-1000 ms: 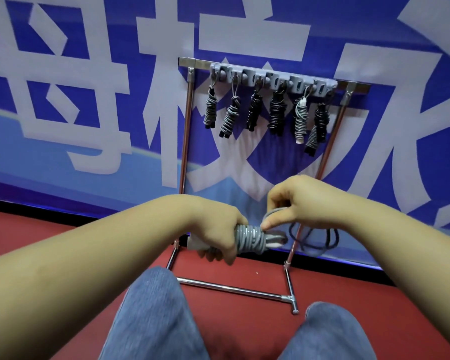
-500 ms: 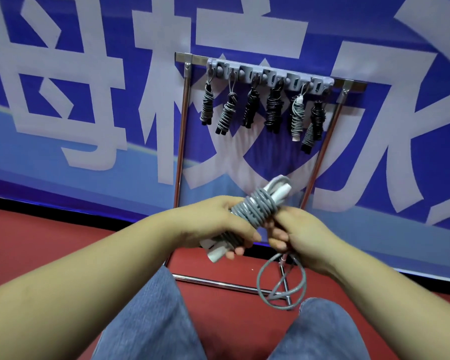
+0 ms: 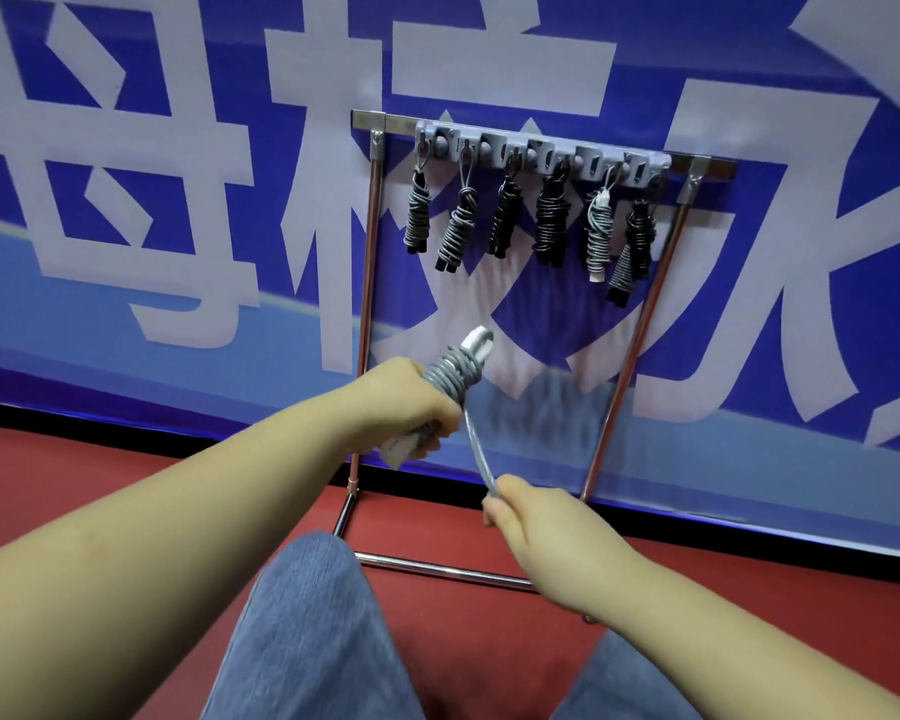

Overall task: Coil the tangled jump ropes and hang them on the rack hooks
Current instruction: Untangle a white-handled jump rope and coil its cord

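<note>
My left hand (image 3: 411, 407) grips a coiled grey jump rope (image 3: 453, 374) with white handles, tilted up to the right in front of the rack. A taut strand of that rope (image 3: 476, 449) runs down from the coil to my right hand (image 3: 536, 532), which pinches its end below and to the right. Behind stands a chrome rack (image 3: 367, 283) with a grey hook bar (image 3: 541, 153) along its top. Several coiled ropes (image 3: 552, 226), grey and black, hang from the hooks.
A blue banner wall (image 3: 178, 200) with large white characters stands right behind the rack. The rack's base bars (image 3: 437, 569) lie on the red floor (image 3: 463, 641). My knees in blue jeans (image 3: 307, 631) fill the lower middle.
My right hand has moved down and right, away from the coil, and pulled the loose loop into a straight, taut strand. The coil in my left hand has risen slightly.
</note>
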Motion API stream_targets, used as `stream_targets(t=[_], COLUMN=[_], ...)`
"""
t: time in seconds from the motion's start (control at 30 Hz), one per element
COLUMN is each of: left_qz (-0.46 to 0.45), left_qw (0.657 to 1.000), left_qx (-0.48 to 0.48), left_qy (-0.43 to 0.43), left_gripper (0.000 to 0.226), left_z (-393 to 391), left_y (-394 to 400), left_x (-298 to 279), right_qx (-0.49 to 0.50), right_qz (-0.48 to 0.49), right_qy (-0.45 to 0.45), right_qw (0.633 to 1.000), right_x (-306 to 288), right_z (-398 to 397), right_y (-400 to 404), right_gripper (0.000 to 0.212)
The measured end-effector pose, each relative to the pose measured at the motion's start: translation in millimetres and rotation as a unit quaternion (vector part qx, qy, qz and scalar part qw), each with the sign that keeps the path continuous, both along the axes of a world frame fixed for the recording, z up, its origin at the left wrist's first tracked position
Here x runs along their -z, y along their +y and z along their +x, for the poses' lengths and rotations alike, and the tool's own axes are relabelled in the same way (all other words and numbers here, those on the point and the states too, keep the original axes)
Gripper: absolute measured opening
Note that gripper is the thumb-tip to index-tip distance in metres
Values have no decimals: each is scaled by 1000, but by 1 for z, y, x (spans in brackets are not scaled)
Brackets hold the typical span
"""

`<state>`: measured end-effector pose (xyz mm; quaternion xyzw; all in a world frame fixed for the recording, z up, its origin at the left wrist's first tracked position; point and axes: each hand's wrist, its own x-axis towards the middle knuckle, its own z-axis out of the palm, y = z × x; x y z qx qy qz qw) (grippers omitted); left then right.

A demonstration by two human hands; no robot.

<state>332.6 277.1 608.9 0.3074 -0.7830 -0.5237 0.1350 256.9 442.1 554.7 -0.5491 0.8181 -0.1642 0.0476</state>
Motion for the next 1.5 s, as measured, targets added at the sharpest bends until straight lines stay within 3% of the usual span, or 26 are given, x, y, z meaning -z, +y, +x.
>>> stream_targets(t=[0.07, 0.13, 0.27, 0.37, 0.53, 0.63, 0.7, 0.8, 0.93, 1.03, 1.23, 1.37, 1.5], left_qz=[-166, -303, -405, -421, -489, -465, -413, -195, -59, -33, -31, -135, -271], left_qw=[982, 937, 868, 849, 807, 829, 863, 951, 988, 995, 996, 980, 934], left_qx=[1, 13, 89, 156, 257, 282, 275, 235, 143, 96, 47, 43, 50], left_qy=[-88, -173, -273, -278, -208, -130, -97, -37, -20, -23, -64, -138, -228], left_gripper=[8, 7, 9, 11, 24, 17, 16, 20, 20, 20, 13, 9, 8], left_z=[-1, -1, 3, 9, 17, 20, 24, 27, 20, 15, 3, -4, -7], left_y=[-3, -2, 2, 3, 24, 34, 34, 30, 18, 12, 6, 5, 6], left_x=[1, 1, 1, -2, -7, -10, -8, 1, 16, 20, 23, 26, 29], right_qx=[-26, -58, -85, -82, -101, -66, -53, -13, 64, 58, 66, 58, 19], right_qz=[31, 33, 29, 23, -29, -48, -61, -119, -137, -103, -13, 68, 120], right_qy=[93, 172, 237, 182, -8, -145, -231, -351, -426, -385, -201, -70, 83], right_qw=[995, 983, 967, 980, 994, 986, 970, 929, 892, 915, 977, 994, 989], right_x=[-17, -42, -95, -116, -115, -97, -79, -43, -2, 2, -4, -9, -30], right_z=[13, 18, 6, -13, -37, -42, -41, -31, -14, -7, 1, 5, 13], right_y=[-4, -10, -13, -12, -18, -18, -16, -16, -25, -26, -32, -29, -24], right_gripper=[29, 28, 25, 24, 18, 28, 36, 28, 44, 40, 33, 28, 30])
